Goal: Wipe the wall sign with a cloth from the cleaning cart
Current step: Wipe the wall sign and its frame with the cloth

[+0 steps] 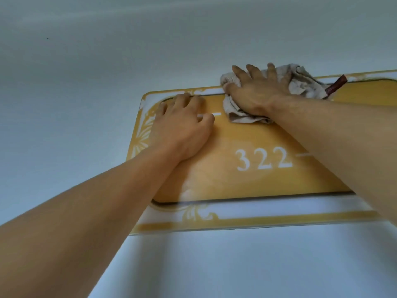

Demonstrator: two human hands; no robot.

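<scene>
A gold and white wall sign (247, 186) with the number 322 hangs on the pale wall, seen from below. My right hand (257, 91) presses a crumpled beige cloth (305, 82) flat against the sign's upper edge, fingers spread over it. My left hand (182, 123) rests on the sign's upper left part with its fingers curled, holding nothing. The cloth bulges out above and to the right of my right hand and below its wrist.
A small reddish-brown strip (336, 84) sticks out near the sign's top edge, just right of the cloth. The pale grey-blue wall (107, 61) surrounds the sign on all sides. My right forearm covers the sign's right part.
</scene>
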